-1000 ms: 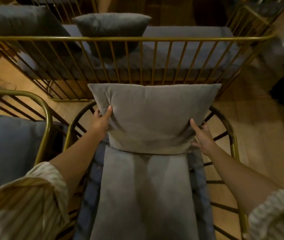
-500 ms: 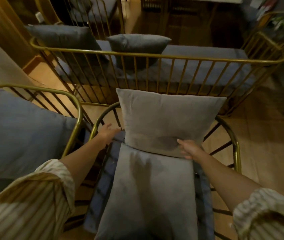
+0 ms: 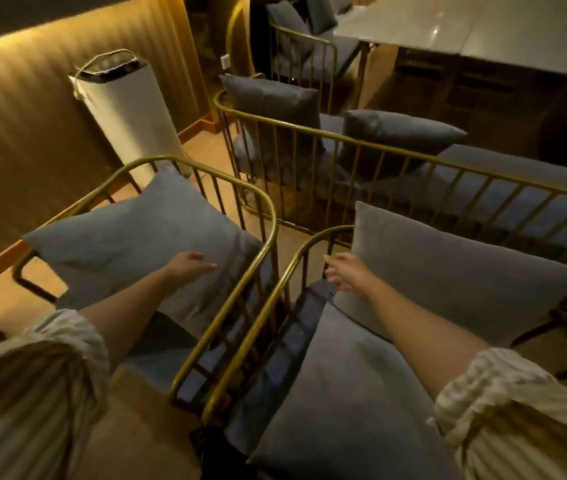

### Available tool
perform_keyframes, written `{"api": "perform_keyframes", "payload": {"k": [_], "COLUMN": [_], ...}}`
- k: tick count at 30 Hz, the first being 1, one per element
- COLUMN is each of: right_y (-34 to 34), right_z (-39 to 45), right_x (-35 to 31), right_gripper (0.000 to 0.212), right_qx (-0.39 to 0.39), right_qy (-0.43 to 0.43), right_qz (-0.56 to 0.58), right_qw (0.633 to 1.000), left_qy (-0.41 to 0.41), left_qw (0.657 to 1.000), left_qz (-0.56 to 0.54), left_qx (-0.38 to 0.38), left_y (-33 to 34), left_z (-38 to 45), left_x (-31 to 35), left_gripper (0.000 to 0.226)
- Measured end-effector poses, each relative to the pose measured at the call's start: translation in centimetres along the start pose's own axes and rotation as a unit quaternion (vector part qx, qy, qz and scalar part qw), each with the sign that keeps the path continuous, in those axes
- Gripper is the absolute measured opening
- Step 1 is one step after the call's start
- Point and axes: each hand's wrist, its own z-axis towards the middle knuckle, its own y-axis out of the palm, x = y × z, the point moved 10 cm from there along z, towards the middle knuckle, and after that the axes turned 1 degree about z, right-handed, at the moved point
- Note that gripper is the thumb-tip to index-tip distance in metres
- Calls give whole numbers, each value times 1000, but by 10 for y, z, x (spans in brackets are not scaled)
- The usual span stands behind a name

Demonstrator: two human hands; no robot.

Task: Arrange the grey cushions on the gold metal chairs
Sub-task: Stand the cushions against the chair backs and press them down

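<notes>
Two gold chairs stood side by side. Left hand (image 3: 188, 266), fingers loosely spread, lay over the tilted grey cushion (image 3: 136, 244) in the left chair (image 3: 268, 216). Right hand (image 3: 346, 275), fingers open and holding nothing, hovered beside the upright cushion (image 3: 448, 271) in the right chair (image 3: 295, 268).

I've let go of the right cushion (image 3: 448, 271); my left hand (image 3: 188, 266) now reaches over the left cushion (image 3: 129, 237).

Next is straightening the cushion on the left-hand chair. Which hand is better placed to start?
Probably the left hand: it is open and already over that cushion. The right hand is beyond the gold rail, beside the other chair's back cushion.
</notes>
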Motion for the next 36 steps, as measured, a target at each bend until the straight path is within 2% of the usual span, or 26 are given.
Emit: {"api": "perform_keyframes", "payload": {"k": [2,3,5,11,14,18,22,27,33,36], "right_y": [41,62,103,222,269,302,319,336,355,355], "right_z": [10,16,26,69,87,117,140,166,192,196], "right_x": [-15,-21,-26,-20,-11,3,21,42,47,68], "right_gripper": [28,29,44,53,53,53,56,93,140,149], "right_qx": [-11,-12,-23,-53,-71,-19,22,35,48,44], "right_qy": [4,9,20,88,123,129,145,159,143,205], "right_qz": [20,29,41,73,97,109,117,133,187,199], "right_qw": [1000,999,999,992,985,986,982,978,971,957], "left_qy": [-11,-11,-7,45,74,72,-32,-83,-63,-42], "left_qw": [999,998,996,983,982,983,986,987,995,996], "left_qz": [-22,-23,-8,84,124,153,166,125,48,36], "left_qx": [42,61,92,157,119,65,19,55,52,74], "left_y": [-32,-46,-72,-162,-185,-189,-180,-208,-226,-228], "left_z": [14,20,31,94,141,195,234,286,336,337], "left_x": [-29,-41,-61,-88,-94,-100,-113,-128,-150,-151], "left_gripper": [69,68,66,71,85,106,139,145,152,144]}}
